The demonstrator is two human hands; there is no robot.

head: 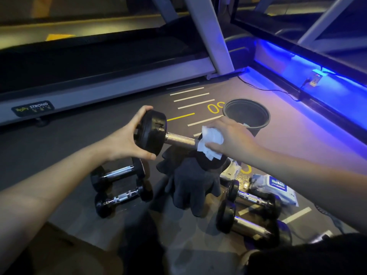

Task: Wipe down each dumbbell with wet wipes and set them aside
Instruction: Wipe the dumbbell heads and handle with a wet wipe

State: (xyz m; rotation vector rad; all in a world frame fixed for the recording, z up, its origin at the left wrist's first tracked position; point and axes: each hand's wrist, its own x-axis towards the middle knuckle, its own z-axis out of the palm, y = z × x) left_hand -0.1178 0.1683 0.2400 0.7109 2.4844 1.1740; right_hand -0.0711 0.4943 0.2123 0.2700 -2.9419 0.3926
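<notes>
My left hand (127, 137) grips the left black head of a dumbbell (154, 132) held above the floor. Its knurled chrome handle (181, 139) runs to the right. My right hand (231, 137) presses a crumpled white wet wipe (210, 142) against the dumbbell's right head, which is mostly hidden. Two dumbbells (117, 173) (123, 197) lie on the floor at the left, below my left hand. Two more dumbbells (252, 197) (248, 227) lie at the right. A wet wipe pack (277, 187) lies beside them.
A dark glove (192, 185) lies on the floor under the held dumbbell. A black bucket (247, 116) stands behind my right hand. A treadmill base (99, 92) runs along the back left. A blue-lit ledge (317, 90) with a cable borders the right.
</notes>
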